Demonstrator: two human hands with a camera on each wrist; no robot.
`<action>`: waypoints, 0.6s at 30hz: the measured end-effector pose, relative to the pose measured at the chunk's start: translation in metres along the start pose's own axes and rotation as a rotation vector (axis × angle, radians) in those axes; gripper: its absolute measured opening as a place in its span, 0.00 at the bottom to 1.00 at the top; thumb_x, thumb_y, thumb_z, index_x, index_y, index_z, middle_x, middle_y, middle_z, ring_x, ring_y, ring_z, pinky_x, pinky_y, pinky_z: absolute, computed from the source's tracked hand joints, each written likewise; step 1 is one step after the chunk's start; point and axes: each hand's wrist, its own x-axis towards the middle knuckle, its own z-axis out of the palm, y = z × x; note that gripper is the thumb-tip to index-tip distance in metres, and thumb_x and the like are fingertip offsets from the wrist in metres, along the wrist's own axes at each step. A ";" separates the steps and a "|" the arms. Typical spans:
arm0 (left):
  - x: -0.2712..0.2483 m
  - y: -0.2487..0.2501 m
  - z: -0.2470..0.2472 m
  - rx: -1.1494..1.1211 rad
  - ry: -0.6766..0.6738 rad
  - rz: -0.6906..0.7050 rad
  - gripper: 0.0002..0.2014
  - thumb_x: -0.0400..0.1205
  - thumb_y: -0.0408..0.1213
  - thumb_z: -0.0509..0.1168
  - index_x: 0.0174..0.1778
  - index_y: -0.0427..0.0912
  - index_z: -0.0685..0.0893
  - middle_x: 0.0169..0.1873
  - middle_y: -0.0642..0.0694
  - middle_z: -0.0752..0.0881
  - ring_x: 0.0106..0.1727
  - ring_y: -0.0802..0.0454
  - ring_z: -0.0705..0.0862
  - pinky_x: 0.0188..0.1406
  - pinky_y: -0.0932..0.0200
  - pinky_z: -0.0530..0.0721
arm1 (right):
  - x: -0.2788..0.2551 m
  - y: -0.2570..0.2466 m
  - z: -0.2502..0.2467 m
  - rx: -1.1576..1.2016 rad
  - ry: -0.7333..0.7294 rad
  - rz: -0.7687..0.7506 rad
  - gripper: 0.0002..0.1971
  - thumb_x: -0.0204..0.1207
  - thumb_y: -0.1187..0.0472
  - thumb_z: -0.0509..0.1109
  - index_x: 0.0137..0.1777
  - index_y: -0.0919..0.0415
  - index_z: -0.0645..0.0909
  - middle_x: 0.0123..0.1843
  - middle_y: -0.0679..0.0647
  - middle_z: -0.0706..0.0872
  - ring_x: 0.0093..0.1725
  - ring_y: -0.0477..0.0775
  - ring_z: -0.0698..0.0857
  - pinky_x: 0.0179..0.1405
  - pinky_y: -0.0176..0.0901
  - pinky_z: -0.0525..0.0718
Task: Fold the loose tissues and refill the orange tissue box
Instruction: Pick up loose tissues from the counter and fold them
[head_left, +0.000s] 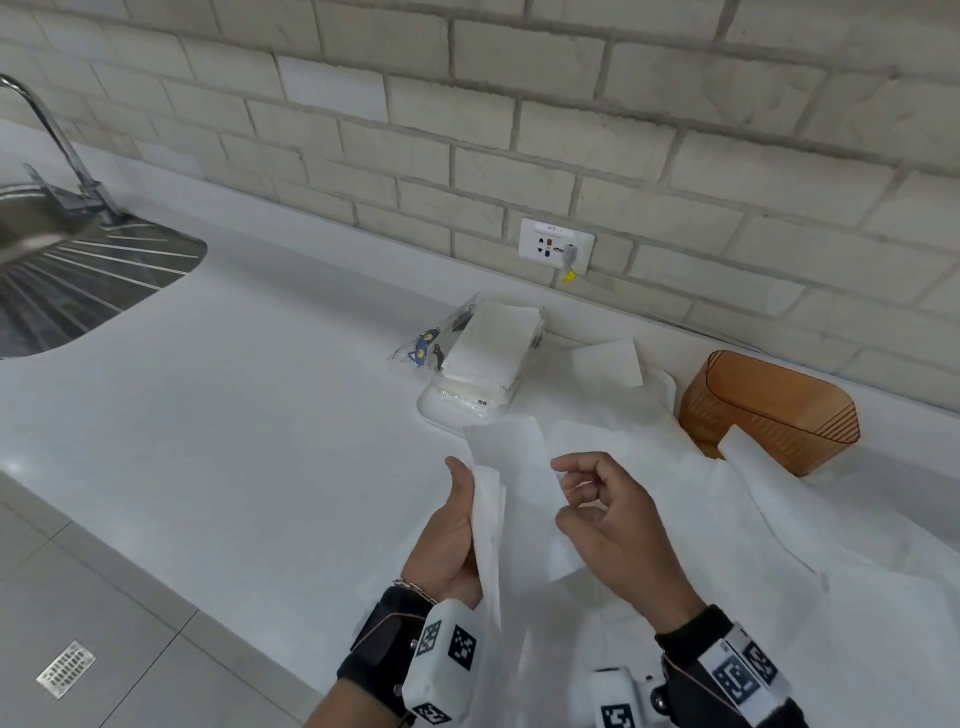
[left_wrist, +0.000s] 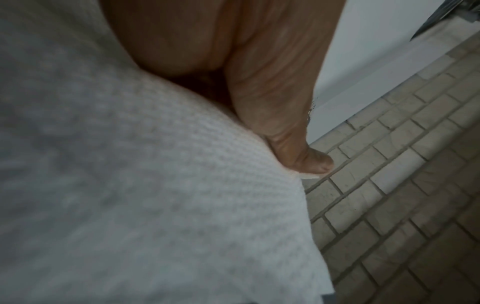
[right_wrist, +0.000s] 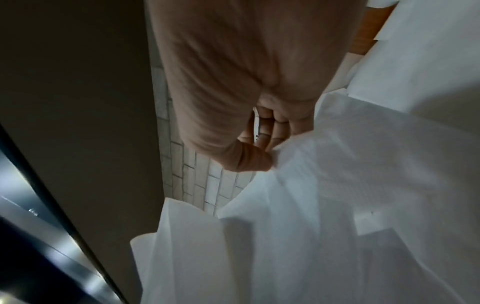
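- The left hand (head_left: 453, 540) is gripping a white tissue (head_left: 511, 493) along its left edge, thumb pressing on the sheet; in the left wrist view the thumb (left_wrist: 298, 152) is lying against the textured tissue (left_wrist: 155, 185).
- The right hand (head_left: 618, 525) is pinching the same tissue at its right edge, thumb against the curled fingers; the right wrist view is showing the thumb (right_wrist: 249, 162) meeting the sheet (right_wrist: 337, 174).
- The tissue is hanging between the two hands, raised off the counter (head_left: 260, 415), its top edge standing above both thumbs.
- Loose tissues (head_left: 727, 519) are lying spread over the counter under and right of the hands; single sheets cannot be counted, as they are overlapping.
- One orange tissue box (head_left: 774, 410) is sitting at the right near the wall, just beyond the loose tissues, with one sheet leaning against its front side.
- One stack of folded tissues (head_left: 491, 343) is resting on an opened clear wrapper (head_left: 431, 348) printed with a blue cat figure; its print is too small to read.
- One white wall socket (head_left: 556, 245) is showing a small label, unreadable, with one plug in it and a yellow tag below.
- One steel sink (head_left: 78, 280) and one tap (head_left: 57, 140) are standing far left.
- Wrist bands are carrying black-and-white square marker codes, no readable words.
- One floor drain grate (head_left: 66, 668) is lying lower left.
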 end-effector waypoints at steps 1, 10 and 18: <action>0.002 -0.002 -0.004 0.007 0.001 -0.008 0.53 0.73 0.83 0.53 0.82 0.44 0.80 0.77 0.31 0.81 0.79 0.32 0.80 0.84 0.31 0.72 | 0.000 0.000 0.001 -0.051 -0.028 0.005 0.25 0.75 0.70 0.78 0.62 0.40 0.83 0.57 0.38 0.85 0.53 0.47 0.85 0.54 0.32 0.86; 0.001 0.001 -0.004 0.208 -0.087 -0.148 0.45 0.78 0.73 0.32 0.71 0.49 0.81 0.52 0.48 0.96 0.52 0.54 0.95 0.47 0.60 0.91 | 0.023 0.009 -0.002 0.070 -0.170 0.241 0.49 0.55 0.33 0.91 0.77 0.36 0.74 0.73 0.38 0.85 0.74 0.44 0.84 0.77 0.56 0.83; 0.004 -0.010 -0.005 0.268 -0.108 -0.075 0.54 0.69 0.86 0.58 0.80 0.48 0.82 0.75 0.36 0.85 0.77 0.36 0.83 0.83 0.33 0.74 | 0.026 0.003 -0.011 0.536 -0.134 0.266 0.23 0.69 0.62 0.85 0.65 0.64 0.90 0.63 0.63 0.94 0.66 0.65 0.91 0.74 0.62 0.85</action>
